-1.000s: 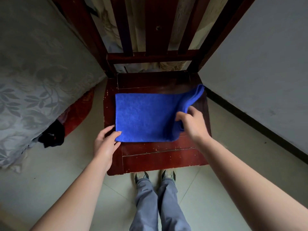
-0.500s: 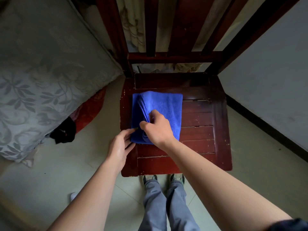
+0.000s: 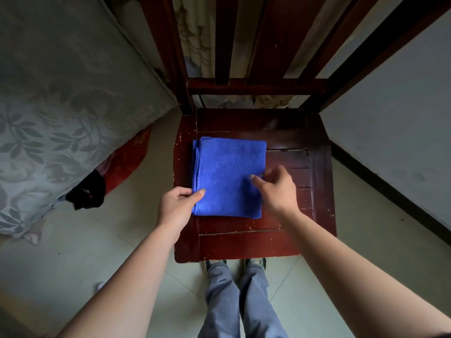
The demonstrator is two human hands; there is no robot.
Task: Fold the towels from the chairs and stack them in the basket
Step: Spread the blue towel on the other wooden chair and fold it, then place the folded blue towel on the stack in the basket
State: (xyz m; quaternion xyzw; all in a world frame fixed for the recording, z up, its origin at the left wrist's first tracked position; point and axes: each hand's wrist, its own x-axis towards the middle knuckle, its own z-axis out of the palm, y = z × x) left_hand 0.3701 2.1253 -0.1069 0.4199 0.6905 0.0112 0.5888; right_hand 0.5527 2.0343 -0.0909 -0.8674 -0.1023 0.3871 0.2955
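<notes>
A blue towel (image 3: 229, 176), folded into a small square, lies flat on the left half of the dark red wooden chair seat (image 3: 288, 225). My left hand (image 3: 178, 206) pinches the towel's near left edge, with the thumb on top. Over the towel's right edge is my right hand (image 3: 275, 189), fingers loosely curled and slightly blurred, with nothing held between them. No basket is in view.
The chair's slatted back (image 3: 256, 45) rises behind the seat. A bed with a grey leaf-patterned cover (image 3: 61, 106) stands close on the left, with red and black cloth (image 3: 97, 184) under its edge. A pale wall (image 3: 395, 118) runs along the right. My legs (image 3: 234, 301) stand on pale floor tiles.
My right hand carried the towel's right half over to the left, halving it, then let go and drew back to the right edge. My left hand now pinches the near left edge.
</notes>
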